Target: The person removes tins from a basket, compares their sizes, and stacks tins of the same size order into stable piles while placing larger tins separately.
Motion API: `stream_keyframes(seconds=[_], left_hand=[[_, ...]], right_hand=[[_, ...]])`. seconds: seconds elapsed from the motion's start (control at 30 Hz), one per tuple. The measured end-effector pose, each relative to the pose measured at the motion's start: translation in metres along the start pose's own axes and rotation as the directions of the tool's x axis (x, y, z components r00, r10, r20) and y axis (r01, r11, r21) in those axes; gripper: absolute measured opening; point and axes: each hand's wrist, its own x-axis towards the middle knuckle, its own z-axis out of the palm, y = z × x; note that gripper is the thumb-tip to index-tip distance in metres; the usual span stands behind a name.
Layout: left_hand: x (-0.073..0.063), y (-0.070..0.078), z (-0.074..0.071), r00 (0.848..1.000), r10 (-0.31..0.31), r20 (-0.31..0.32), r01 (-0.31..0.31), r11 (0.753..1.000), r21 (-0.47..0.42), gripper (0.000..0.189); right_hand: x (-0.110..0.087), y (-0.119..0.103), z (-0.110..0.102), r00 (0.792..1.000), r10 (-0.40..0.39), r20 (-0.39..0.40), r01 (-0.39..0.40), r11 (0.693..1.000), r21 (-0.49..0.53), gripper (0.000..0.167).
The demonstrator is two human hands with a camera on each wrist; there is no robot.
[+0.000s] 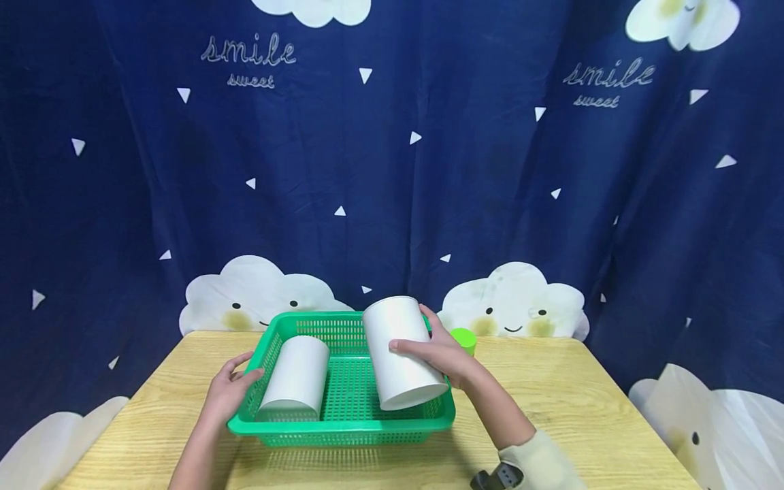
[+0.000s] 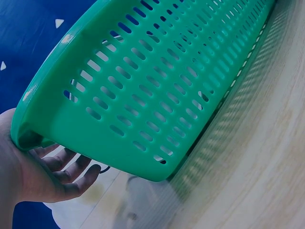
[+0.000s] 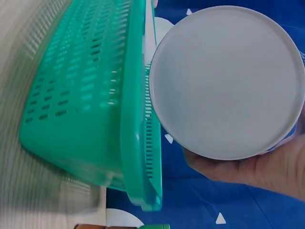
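A green plastic basket (image 1: 343, 427) with slotted walls stands on the table. My left hand (image 1: 228, 389) grips its left rim, thumb over the edge; in the left wrist view the curled fingers (image 2: 71, 174) show below the rim. One white cylinder (image 1: 298, 374) lies inside along the basket's left side. Over the right side, my right hand (image 1: 437, 348) holds a second white cylinder (image 1: 398, 361), tilted, with the thumb across its side. The flat round end (image 3: 228, 81) of that cylinder fills much of the right wrist view, beside the basket rim.
Behind my right hand stands a container with a bright green lid (image 1: 463, 338), partly hidden. The light wooden table (image 1: 551, 401) extends to both sides of the basket. A dark blue curtain (image 1: 392, 170) with clouds and triangles hangs along the table's back edge.
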Motion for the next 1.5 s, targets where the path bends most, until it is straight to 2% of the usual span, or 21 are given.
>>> stream_keyframes(seconds=[0.33,1.0,1.5], left_hand=[[0.000,-0.001,0.000,1.000,-0.003,0.004,0.003,1.000,0.011,0.061],[-0.001,0.002,0.000,1.000,-0.010,0.001,0.010,1.000,0.009,0.061],[0.002,-0.001,0.000,1.000,-0.007,-0.001,0.007,1.000,0.015,0.062]], right_hand=[[-0.012,0.002,-0.024,0.999,0.007,0.033,-0.008,0.999,0.041,0.093],[-0.021,0.003,-0.061,1.000,-0.024,-0.006,0.024,1.000,0.003,0.094],[-0.031,0.015,-0.086,1.000,-0.020,-0.019,0.020,1.000,-0.003,0.094]])
